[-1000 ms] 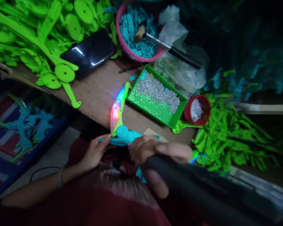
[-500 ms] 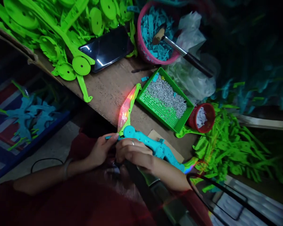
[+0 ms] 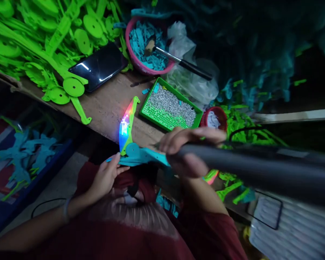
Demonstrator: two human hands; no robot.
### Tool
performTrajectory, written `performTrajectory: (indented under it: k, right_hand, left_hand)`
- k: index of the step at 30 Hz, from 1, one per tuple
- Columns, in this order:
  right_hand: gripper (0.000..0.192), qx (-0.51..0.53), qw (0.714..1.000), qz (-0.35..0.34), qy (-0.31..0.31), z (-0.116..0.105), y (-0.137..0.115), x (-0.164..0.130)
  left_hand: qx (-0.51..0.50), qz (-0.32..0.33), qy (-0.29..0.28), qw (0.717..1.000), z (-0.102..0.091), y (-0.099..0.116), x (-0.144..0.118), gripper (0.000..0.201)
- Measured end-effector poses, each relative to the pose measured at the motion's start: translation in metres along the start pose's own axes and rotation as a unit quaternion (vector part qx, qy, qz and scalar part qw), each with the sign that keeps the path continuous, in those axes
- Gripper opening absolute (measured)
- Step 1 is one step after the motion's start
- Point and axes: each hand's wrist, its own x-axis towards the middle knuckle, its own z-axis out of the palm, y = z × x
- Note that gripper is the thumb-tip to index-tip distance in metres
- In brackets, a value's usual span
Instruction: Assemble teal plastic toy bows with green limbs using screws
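Fingers of the left hand (image 3: 105,177) pinched the teal plastic toy (image 3: 141,156) at the wooden bench (image 3: 108,104) edge, its long axis lying sideways, its lit translucent blade (image 3: 126,126) pointing away. The right hand (image 3: 186,151) was clenched round a smooth dark cylindrical tool (image 3: 260,168).

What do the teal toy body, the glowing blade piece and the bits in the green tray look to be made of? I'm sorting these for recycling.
The teal toy body looks like moulded matte plastic, uniform in colour. The glowing blade piece seems translucent plastic in a green frame, since coloured light shines through it. The bits in the green tray glint silver, likely small metal parts, too small to tell which. The tray looks like perforated plastic.
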Motion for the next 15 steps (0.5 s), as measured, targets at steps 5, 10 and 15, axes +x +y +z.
performTrajectory:
  k: [5,10,15]
  right_hand:
    - [0.031,-0.046,0.970,0.063,0.229,-0.055,0.005,0.004]
    - [0.026,-0.127,0.904,0.268,0.309,-0.042,-0.021,-0.072]
    - [0.041,-0.164,0.922,0.345,-0.069,0.015,-0.001,-0.069]
  left_hand:
    - [0.055,0.061,0.011,0.997,-0.008,-0.002,-0.004,0.056]
    - [0.048,0.099,0.033,0.993,-0.012,-0.003,-0.011,0.058]
    - [0.068,0.122,0.013,0.990,-0.012,0.001,-0.017,0.052]
